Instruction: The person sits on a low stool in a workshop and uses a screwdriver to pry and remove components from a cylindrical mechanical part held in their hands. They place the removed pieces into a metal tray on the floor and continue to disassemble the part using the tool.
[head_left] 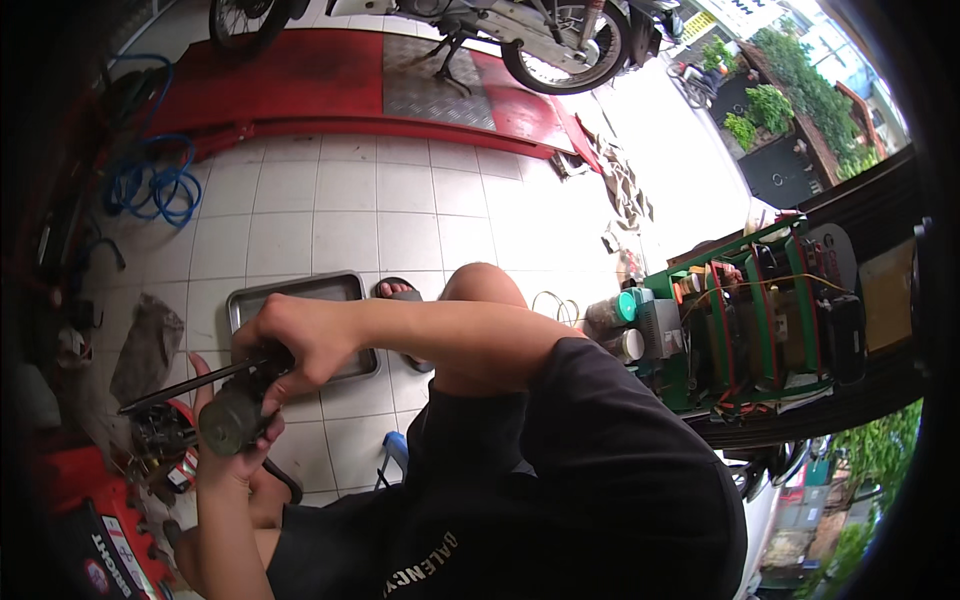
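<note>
Over a grey metal tray [325, 284] on the floor, both of my hands meet at a dark cylindrical metal part [232, 420]. My left hand [245, 458] supports it from below, closed around it with the thumb sticking up on the far side. From above comes my right hand [292, 340], its fingers curled and its thumb against the part. A long thin dark rod [180, 388], like a screwdriver shaft, runs out leftward from under the right hand. Its other end and the right fingertips are hidden, so the exact grip is unclear.
Ahead, a motorbike [570, 50] stands on a red lift platform [300, 80]. A blue hose [155, 185] lies coiled at left, near a dark cloth [148, 345]. Green shelving [720, 330] with jars [612, 310] is at right. Red equipment [95, 510] sits lower left.
</note>
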